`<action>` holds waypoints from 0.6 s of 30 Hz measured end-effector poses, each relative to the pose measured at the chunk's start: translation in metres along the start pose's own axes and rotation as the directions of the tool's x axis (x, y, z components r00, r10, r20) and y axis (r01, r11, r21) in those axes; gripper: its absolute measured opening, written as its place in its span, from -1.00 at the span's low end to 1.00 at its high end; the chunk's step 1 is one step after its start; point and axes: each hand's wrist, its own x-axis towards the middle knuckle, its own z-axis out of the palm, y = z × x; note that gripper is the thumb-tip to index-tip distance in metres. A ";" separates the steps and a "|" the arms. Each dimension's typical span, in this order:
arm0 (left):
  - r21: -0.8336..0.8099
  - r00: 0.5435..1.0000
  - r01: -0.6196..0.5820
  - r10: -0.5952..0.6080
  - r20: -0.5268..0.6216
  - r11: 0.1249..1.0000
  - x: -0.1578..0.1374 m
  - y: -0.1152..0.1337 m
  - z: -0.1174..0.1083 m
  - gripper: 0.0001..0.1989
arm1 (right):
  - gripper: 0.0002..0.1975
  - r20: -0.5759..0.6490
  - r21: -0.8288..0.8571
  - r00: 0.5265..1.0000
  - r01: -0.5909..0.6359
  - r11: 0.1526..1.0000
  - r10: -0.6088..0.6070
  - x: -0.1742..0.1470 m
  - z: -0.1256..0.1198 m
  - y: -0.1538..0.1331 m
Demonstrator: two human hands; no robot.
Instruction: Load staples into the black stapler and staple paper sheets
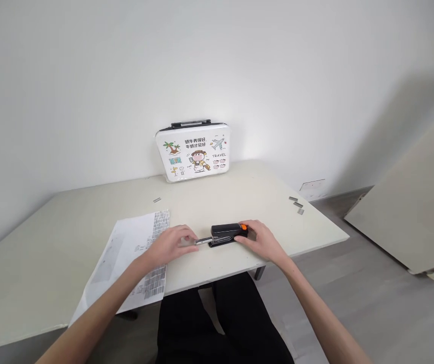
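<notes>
A black stapler (224, 231) with an orange button lies on the table in front of me, its metal staple tray (203, 240) sliding out of the front end. My right hand (261, 241) grips the rear of the stapler, thumb on the near side and fingers on the far side. At the tray's outer end, my left hand (173, 245) curls with thumb and forefinger on either side of the metal. Printed paper sheets (129, 242) lie beneath and beside my left forearm, partly covered by it.
Strips of staples (297, 205) lie near the table's right edge, and another small strip (156, 200) sits left of centre. A white cartoon-printed case (194, 156) leans against the wall at the back. The table's front edge (217, 278) is close to my lap.
</notes>
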 end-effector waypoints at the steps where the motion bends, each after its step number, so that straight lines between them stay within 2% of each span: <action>1: 0.021 1.000 0.010 -0.010 -0.006 1.000 0.000 -0.009 -0.007 -0.61 | -0.62 0.000 -0.002 1.000 -0.002 1.000 0.002 0.000 0.000 -0.001; 3: 0.088 0.987 0.113 -0.102 -0.124 0.990 0.007 -0.032 -0.021 -0.59 | -0.62 -0.001 -0.005 1.000 -0.010 1.000 0.010 0.000 -0.001 -0.003; 4: 0.139 0.952 0.220 -0.181 -0.248 0.966 0.013 -0.046 -0.028 -0.59 | -0.62 -0.001 -0.005 1.000 -0.014 1.000 0.014 0.000 -0.001 -0.003; 6: 0.171 0.877 0.360 -0.271 -0.396 0.917 0.028 -0.075 -0.043 -0.57 | -0.62 0.000 -0.002 1.000 -0.024 1.000 0.024 -0.001 -0.001 -0.004; 9: 0.173 0.780 0.511 -0.370 -0.504 0.842 0.049 -0.115 -0.062 -0.56 | -0.61 0.002 0.002 0.999 -0.042 0.999 0.042 -0.001 0.000 -0.003; 12: 0.149 0.718 0.600 -0.447 -0.534 0.786 0.061 -0.139 -0.071 -0.58 | -0.59 0.015 0.000 0.999 -0.044 0.999 0.044 0.000 0.001 0.000; 15: 0.132 0.708 0.613 -0.467 -0.530 0.779 0.067 -0.143 -0.072 -0.61 | -0.58 0.022 -0.002 0.999 -0.041 0.999 0.041 0.000 0.001 0.000; 18: 0.123 0.770 0.534 -0.421 -0.480 0.836 0.069 -0.130 -0.067 -0.57 | -0.60 0.011 -0.005 0.999 -0.031 0.999 0.031 0.000 0.000 -0.002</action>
